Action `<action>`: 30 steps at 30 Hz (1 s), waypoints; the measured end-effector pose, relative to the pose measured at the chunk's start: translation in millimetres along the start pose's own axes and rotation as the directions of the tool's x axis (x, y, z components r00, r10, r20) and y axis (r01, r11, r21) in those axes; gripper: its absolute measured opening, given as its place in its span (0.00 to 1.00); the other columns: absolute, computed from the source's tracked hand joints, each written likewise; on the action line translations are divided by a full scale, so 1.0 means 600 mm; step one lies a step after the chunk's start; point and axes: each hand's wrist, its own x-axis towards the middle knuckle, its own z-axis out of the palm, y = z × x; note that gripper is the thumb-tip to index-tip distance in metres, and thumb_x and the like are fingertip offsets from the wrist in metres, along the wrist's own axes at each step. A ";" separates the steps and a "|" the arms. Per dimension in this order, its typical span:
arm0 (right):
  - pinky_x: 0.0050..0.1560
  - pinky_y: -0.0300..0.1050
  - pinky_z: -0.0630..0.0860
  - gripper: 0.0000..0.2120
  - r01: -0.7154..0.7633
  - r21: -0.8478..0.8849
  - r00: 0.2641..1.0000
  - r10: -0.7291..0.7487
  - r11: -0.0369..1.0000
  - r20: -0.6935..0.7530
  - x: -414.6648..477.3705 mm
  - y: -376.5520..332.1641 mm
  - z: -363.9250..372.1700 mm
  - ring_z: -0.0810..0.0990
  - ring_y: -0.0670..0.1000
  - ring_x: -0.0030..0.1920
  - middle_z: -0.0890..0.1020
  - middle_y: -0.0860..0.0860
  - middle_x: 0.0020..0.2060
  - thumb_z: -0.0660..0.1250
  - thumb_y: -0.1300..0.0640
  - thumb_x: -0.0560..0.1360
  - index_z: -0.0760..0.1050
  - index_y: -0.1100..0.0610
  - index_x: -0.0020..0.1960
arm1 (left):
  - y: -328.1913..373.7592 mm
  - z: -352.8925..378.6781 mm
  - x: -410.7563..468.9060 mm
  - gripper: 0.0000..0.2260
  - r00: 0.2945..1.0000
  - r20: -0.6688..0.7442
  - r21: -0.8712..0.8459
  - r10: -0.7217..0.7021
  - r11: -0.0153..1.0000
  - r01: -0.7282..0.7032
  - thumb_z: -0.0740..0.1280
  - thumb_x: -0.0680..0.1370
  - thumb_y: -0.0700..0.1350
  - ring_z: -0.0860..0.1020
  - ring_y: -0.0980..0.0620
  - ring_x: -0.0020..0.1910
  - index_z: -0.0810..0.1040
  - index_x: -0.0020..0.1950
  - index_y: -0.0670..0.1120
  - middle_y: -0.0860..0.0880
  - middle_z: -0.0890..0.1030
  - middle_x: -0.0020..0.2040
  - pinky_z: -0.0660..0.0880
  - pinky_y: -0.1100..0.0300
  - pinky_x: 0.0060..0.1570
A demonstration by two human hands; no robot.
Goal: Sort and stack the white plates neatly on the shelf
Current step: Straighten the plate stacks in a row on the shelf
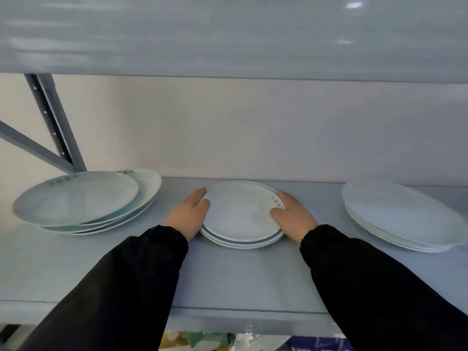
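A small stack of white plates (240,214) sits in the middle of the grey shelf (228,279), near the back wall. My left hand (188,216) grips the stack's left rim, thumb on top. My right hand (291,216) holds its right rim beside a small green pattern. To the left lies an untidy pile of larger white plates (81,201), its top ones shifted sideways. A neater stack of large white plates (402,216) rests at the right.
The upper shelf board (228,36) hangs low overhead. A grey upright post with a diagonal brace (54,122) stands at the back left. Coloured packages (202,340) show below the shelf's front edge.
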 end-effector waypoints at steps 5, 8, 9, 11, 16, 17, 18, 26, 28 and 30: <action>0.57 0.48 0.75 0.22 0.036 -0.037 0.999 -0.036 0.999 -0.012 -0.009 0.002 0.002 0.78 0.48 0.53 0.79 0.46 0.54 0.58 0.50 0.66 0.73 0.47 0.59 | -0.002 0.002 -0.002 0.30 0.997 0.033 0.038 0.070 0.997 -0.071 0.53 0.74 0.56 0.64 0.50 0.73 0.62 0.77 0.56 0.52 0.65 0.76 0.59 0.56 0.71; 0.57 0.48 0.74 0.20 0.042 -0.061 0.999 -0.043 0.997 -0.017 -0.015 0.007 -0.005 0.77 0.48 0.53 0.78 0.46 0.53 0.58 0.53 0.67 0.73 0.47 0.59 | -0.003 0.007 -0.005 0.25 0.991 0.059 0.084 0.120 0.989 -0.125 0.55 0.79 0.49 0.63 0.51 0.73 0.60 0.78 0.54 0.52 0.65 0.76 0.59 0.60 0.65; 0.57 0.47 0.74 0.21 0.036 -0.067 0.999 -0.038 0.997 -0.016 -0.016 0.009 -0.007 0.77 0.48 0.53 0.78 0.45 0.54 0.58 0.53 0.67 0.72 0.47 0.59 | -0.003 0.007 -0.007 0.26 0.989 0.074 0.097 0.130 0.986 -0.136 0.54 0.79 0.49 0.63 0.52 0.73 0.60 0.78 0.55 0.52 0.64 0.76 0.59 0.61 0.66; 0.58 0.47 0.72 0.21 0.027 -0.074 1.000 -0.028 0.997 -0.011 -0.018 0.013 -0.013 0.76 0.48 0.54 0.77 0.45 0.55 0.58 0.53 0.67 0.71 0.48 0.61 | -0.003 0.008 -0.006 0.27 0.985 0.104 0.121 0.136 0.982 -0.148 0.54 0.77 0.51 0.61 0.53 0.74 0.59 0.78 0.57 0.54 0.62 0.77 0.57 0.61 0.68; 0.58 0.48 0.72 0.26 -0.001 -0.108 1.000 0.000 0.994 -0.005 -0.017 0.027 -0.027 0.75 0.49 0.55 0.76 0.45 0.56 0.56 0.49 0.65 0.70 0.49 0.62 | 0.006 0.013 -0.007 0.31 0.973 0.157 0.190 0.172 0.961 -0.201 0.52 0.73 0.54 0.59 0.55 0.75 0.57 0.78 0.55 0.54 0.61 0.78 0.54 0.63 0.69; 0.57 0.47 0.72 0.25 -0.003 -0.110 1.000 0.003 0.994 -0.004 -0.017 0.029 -0.028 0.75 0.49 0.55 0.75 0.45 0.56 0.56 0.49 0.65 0.70 0.49 0.62 | 0.009 0.015 -0.009 0.33 0.970 0.161 0.198 0.181 0.957 -0.211 0.51 0.72 0.54 0.58 0.55 0.75 0.57 0.79 0.55 0.54 0.61 0.78 0.54 0.63 0.69; 0.56 0.47 0.71 0.23 -0.001 -0.108 1.000 0.000 0.994 -0.005 -0.017 0.031 -0.029 0.75 0.49 0.54 0.75 0.45 0.55 0.57 0.50 0.66 0.70 0.49 0.61 | 0.010 0.017 -0.009 0.33 0.970 0.159 0.206 0.184 0.955 -0.215 0.50 0.72 0.54 0.58 0.55 0.75 0.57 0.79 0.54 0.54 0.60 0.78 0.54 0.63 0.69; 0.53 0.46 0.70 0.20 -0.006 -0.133 1.000 0.007 0.991 0.003 -0.024 0.052 -0.053 0.75 0.49 0.53 0.75 0.46 0.54 0.58 0.51 0.67 0.70 0.49 0.59 | 0.025 0.042 -0.017 0.28 0.965 0.178 0.285 0.192 0.929 -0.237 0.50 0.78 0.51 0.56 0.54 0.76 0.55 0.79 0.54 0.55 0.58 0.79 0.52 0.58 0.74; 0.54 0.46 0.71 0.20 -0.008 -0.123 1.000 0.008 0.992 -0.002 -0.032 0.059 -0.063 0.75 0.50 0.54 0.75 0.46 0.54 0.58 0.51 0.67 0.70 0.49 0.59 | 0.032 0.054 -0.018 0.32 0.959 0.202 0.321 0.201 0.911 -0.258 0.47 0.74 0.53 0.56 0.55 0.76 0.54 0.79 0.54 0.55 0.58 0.79 0.47 0.56 0.75; 0.55 0.47 0.71 0.19 -0.009 -0.121 1.000 0.008 0.993 -0.007 -0.040 0.068 -0.071 0.75 0.50 0.55 0.75 0.47 0.55 0.59 0.52 0.69 0.70 0.49 0.60 | 0.035 0.064 -0.017 0.33 0.956 0.216 0.354 0.201 0.896 -0.269 0.45 0.72 0.53 0.56 0.56 0.76 0.53 0.79 0.54 0.55 0.58 0.79 0.44 0.52 0.75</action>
